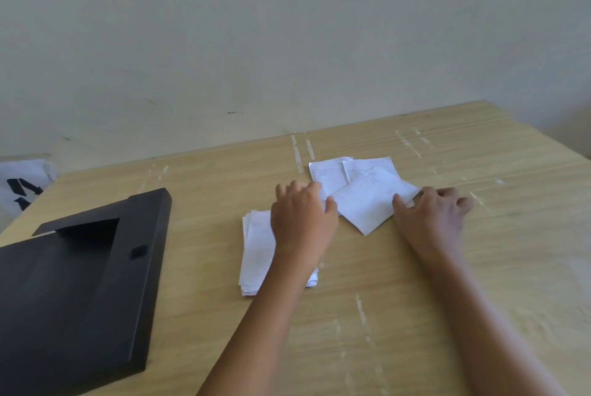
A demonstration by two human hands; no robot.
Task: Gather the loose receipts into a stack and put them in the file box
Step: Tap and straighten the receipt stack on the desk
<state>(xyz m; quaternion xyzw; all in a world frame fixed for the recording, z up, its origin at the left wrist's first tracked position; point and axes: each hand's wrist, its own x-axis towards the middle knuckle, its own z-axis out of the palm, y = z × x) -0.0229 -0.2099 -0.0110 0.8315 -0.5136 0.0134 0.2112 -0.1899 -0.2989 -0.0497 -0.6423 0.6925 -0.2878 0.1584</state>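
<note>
Loose receipts (pixel 361 191): three overlapping white slips, fanned, lying flat on the desk (pixel 415 299) toward its far edge, roughly mid-width. Top slip sits at an angle, one corner pointing to the near edge.

Right hand (pixel 435 216) at the right side of the fan: thumb lies on top of the angled slip near its right corner, other fingers curled at the slip's edge, so it looks like a pinch on that corner. Motion blur, contact under the paper not visible.

Left hand (pixel 302 216) at the left side of the fan: fingertips bent down onto the left edge of the loose slips, thumb touching the angled slip's left corner. Pressing or gripping, cannot tell which.

Stack of receipts (pixel 256 255): already squared up, flat on the desk just nearer than the fan and to its left, partly under the left wrist and forearm. Not touching the fan as far as visible.

File box (pixel 80 293): black, lying at the desk's left edge, well apart from the stack, opening facing up.

Behind the far-left corner: white bag (pixel 24 184) with black print. Plain wall (pixel 287 44) beyond the far edge.
</note>
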